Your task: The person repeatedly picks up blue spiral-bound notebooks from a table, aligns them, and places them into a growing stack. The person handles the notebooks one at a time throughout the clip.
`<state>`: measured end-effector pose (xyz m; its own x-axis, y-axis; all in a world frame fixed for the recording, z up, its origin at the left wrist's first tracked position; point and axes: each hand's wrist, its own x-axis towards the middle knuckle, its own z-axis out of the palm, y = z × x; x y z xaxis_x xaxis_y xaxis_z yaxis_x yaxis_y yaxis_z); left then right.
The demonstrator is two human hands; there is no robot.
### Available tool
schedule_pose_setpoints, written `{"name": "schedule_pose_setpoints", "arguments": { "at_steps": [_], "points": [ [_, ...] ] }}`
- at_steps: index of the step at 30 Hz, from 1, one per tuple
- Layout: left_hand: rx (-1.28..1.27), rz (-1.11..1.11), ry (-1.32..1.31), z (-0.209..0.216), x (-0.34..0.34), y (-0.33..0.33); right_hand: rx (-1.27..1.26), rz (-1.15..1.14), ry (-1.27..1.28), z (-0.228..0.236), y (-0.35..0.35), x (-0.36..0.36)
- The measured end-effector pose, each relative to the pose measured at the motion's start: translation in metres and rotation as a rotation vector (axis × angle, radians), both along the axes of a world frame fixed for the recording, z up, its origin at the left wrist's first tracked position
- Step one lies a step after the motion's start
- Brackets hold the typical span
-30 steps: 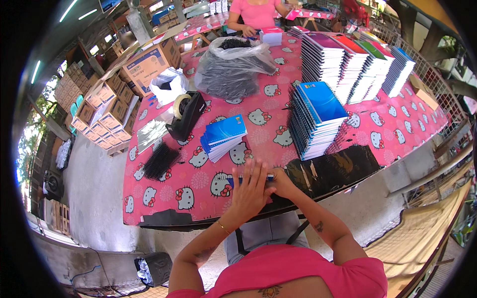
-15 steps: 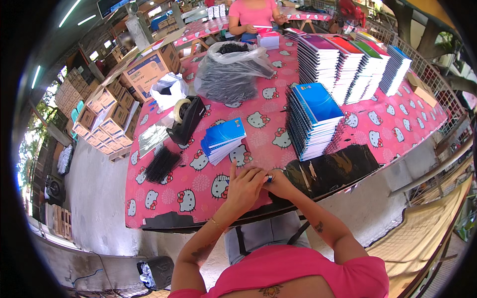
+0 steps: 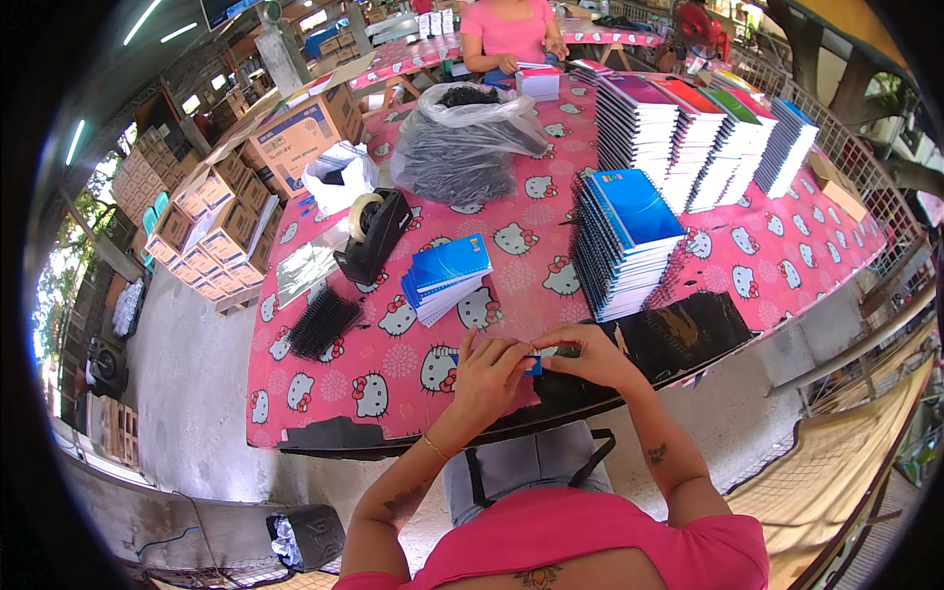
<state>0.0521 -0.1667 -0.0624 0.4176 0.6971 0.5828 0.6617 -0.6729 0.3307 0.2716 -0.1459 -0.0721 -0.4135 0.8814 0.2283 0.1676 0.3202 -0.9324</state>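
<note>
Low over the table's near edge, my left hand (image 3: 487, 379) curls over a mostly covered blue notebook (image 3: 534, 368). My right hand (image 3: 592, 360) pinches at the notebook's right end, thumb and fingertips together. Whether a wire coil is between those fingertips is too small to tell. Just beyond the left hand lies a short, fanned stack of blue-covered notebooks (image 3: 448, 271) showing no coils. A tall stack of coil-bound blue notebooks (image 3: 629, 236) stands beyond my right hand. Loose black binding coils (image 3: 324, 323) lie in a heap to the left.
A black tape dispenser (image 3: 374, 236) and a clear plastic bag of black coils (image 3: 457, 147) sit farther back. Several tall notebook stacks (image 3: 634, 118) fill the far right. Cartons (image 3: 295, 143) stand beyond the left edge. Across the table, a person (image 3: 506, 34) handles notebooks.
My right hand has shifted right and opened out from beside the left hand, its fingertips now at the notebook's end. The left hand has barely moved. Across the table, the person's hands have moved.
</note>
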Motion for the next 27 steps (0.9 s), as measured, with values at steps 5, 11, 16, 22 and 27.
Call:
{"name": "schedule_pose_setpoints", "arguments": {
  "at_steps": [5,11,16,22,27],
  "points": [
    [0.027,0.003,-0.008,0.003,0.001,0.002,-0.048,0.040,0.030,-0.007,0.010,0.003],
    [-0.082,-0.038,0.033,0.012,-0.009,0.003,0.110,0.082,-0.071,0.008,0.011,-0.003],
    [-0.028,-0.039,0.163,0.028,-0.008,-0.001,0.241,-0.327,-0.270,0.012,-0.011,-0.026],
    [0.333,-0.104,-0.050,0.128,0.020,0.034,0.866,-0.801,-0.121,0.103,-0.041,0.020],
    [0.386,-0.385,-0.311,0.151,0.090,0.102,0.226,-0.704,0.091,0.108,0.017,0.113]
  ]
}}
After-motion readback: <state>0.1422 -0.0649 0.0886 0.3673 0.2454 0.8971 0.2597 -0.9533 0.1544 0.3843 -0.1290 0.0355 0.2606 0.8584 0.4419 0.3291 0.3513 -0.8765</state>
